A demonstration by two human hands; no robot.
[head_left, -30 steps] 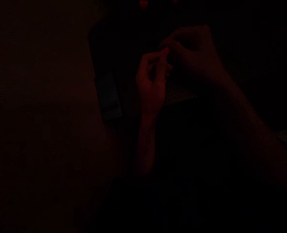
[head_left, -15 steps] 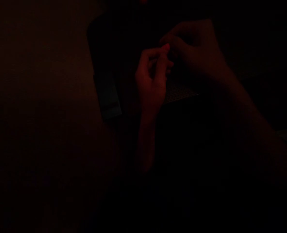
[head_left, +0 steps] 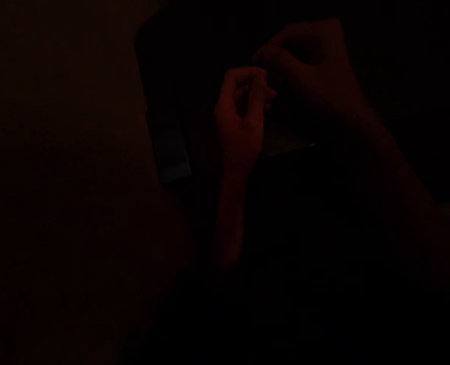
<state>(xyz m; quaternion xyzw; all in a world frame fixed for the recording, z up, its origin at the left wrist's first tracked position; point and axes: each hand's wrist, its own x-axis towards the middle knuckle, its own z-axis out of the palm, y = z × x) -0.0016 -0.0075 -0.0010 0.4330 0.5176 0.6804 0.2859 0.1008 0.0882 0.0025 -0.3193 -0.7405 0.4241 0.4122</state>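
Observation:
The head view is very dark, with a dim red glow on both hands. My left hand (head_left: 243, 111) is closed in a pinch, its thumb tip against the index finger. What it holds, if anything, is too dark and small to make out. Just to the right and slightly farther away, my right hand (head_left: 308, 63) also has thumb and forefinger drawn together, with its fingertips close to those of the left. Anything between them is lost in the dark. Both hands are above a dark table (head_left: 285, 144) whose near edge shows faintly.
A dark, flat rectangular object (head_left: 170, 152), perhaps a phone, lies at the table's left corner. Left of the table is a dim brownish floor (head_left: 57, 101). Most of the lower right is black.
Both hands have shifted slightly up and to the right in view. The bright red spot at the left fingertips has dimmed, and the red glow at the top edge is gone.

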